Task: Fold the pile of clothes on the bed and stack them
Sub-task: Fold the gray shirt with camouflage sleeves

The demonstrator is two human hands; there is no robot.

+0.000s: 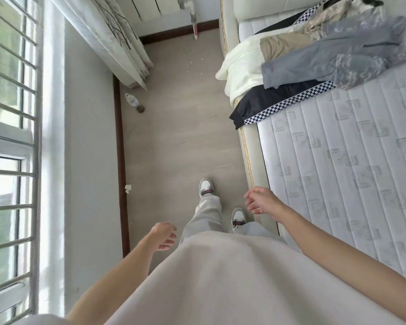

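A loose pile of clothes lies at the far end of the bare white mattress [338,165]. It holds a cream garment [242,66] hanging over the bed's edge, grey trousers [326,59], a tan piece [281,46], a camouflage piece [359,71] and a black garment with checkered trim [274,102]. I stand on the floor beside the bed, well short of the pile. My left hand [163,236] hangs by my hip, fingers loosely curled, holding nothing. My right hand [259,200] hovers at the bed's edge, fingers loosely curled and empty.
A wall with a barred window [10,137] runs along the left. A curtain [117,43] hangs ahead on the left, with a plastic bottle [132,100] on the floor below it and a radiator behind. A grey floor strip [181,137] leads between wall and bed frame [250,156].
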